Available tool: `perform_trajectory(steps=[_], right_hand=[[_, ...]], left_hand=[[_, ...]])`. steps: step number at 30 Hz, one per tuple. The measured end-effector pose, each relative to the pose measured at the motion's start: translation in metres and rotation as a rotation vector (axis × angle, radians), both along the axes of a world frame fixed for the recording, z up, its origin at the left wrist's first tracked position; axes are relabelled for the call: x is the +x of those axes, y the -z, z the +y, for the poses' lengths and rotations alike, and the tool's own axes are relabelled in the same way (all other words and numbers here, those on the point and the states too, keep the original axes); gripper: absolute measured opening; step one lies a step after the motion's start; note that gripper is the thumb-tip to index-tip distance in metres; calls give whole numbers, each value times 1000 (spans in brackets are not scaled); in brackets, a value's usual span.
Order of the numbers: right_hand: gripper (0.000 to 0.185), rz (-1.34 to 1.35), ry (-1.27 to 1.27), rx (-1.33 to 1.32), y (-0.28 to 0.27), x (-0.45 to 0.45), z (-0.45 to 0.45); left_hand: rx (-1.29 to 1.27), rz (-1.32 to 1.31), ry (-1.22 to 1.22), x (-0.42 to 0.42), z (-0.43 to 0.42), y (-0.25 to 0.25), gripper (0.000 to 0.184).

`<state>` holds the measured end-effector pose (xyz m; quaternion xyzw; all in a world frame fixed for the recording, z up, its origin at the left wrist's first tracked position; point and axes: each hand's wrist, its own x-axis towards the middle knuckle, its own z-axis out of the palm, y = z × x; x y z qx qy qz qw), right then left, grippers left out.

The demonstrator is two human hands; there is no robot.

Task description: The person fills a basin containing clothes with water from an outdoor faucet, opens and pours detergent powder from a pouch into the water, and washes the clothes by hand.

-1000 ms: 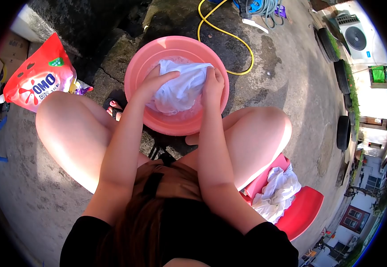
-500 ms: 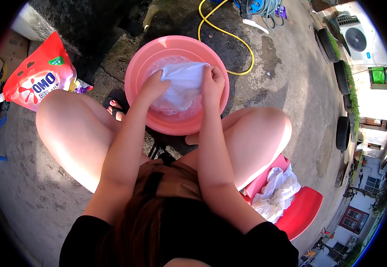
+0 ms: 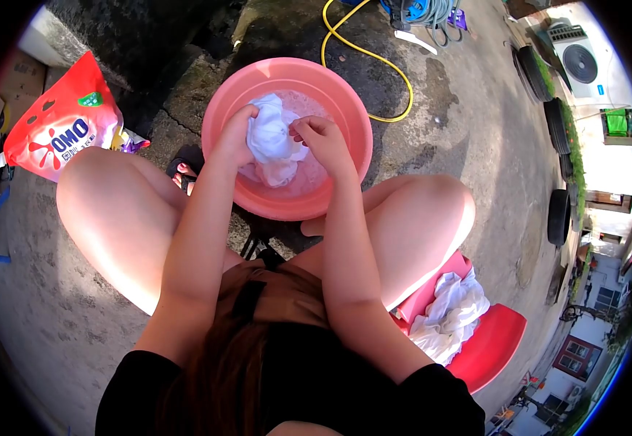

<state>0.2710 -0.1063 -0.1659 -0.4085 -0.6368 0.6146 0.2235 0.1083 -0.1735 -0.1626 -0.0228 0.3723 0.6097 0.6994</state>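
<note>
A round pink basin [image 3: 221, 167] with sudsy water stands between my knees. Over it, my left hand [image 3: 237, 136] grips a bunched white cloth [image 3: 269, 134] by its left side, and the cloth's lower part hangs into the suds. Just right of the cloth is my right hand [image 3: 317, 138], its fingers curled and thumb and fingertips close together near the cloth's edge. Whether those fingertips pinch any of the fabric is too small to tell.
A red OMO detergent bag [image 3: 69, 131] stands at the left. A yellow hose [image 3: 403, 80] curves behind the basin. Another white cloth [image 3: 450, 312] lies on a red plastic seat [image 3: 494, 349] at the lower right. Tires [image 3: 559, 218] line the right side.
The cloth was stretched between both hands and is now bunched at my left hand. My right hand has moved left and slightly down, and its grip at the cloth's right corner has gone.
</note>
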Motion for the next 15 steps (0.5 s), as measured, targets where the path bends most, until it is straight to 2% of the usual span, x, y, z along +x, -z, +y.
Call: perform_trajectory(steps=[1,4,7,10,13,15], right_hand=[[22,-62,-26,91,1,-2,-5],[22,2,55,114,1,-10,-18],[24,-25,-141,175,5,-2,-7],[23,-142,-102,196,-5,1,-6],[18,118,231,7,6,-5,-2],[17,124,338,75,2,-4,2]], left_hand=[[8,-17,10,0,0,2,35],[41,-58,56,-4,0,13,32],[57,-76,54,-4,-1,15,33],[36,-65,47,-2,-1,6,35],[38,-15,85,-2,0,2,35],[37,46,140,0,-1,-7,36]])
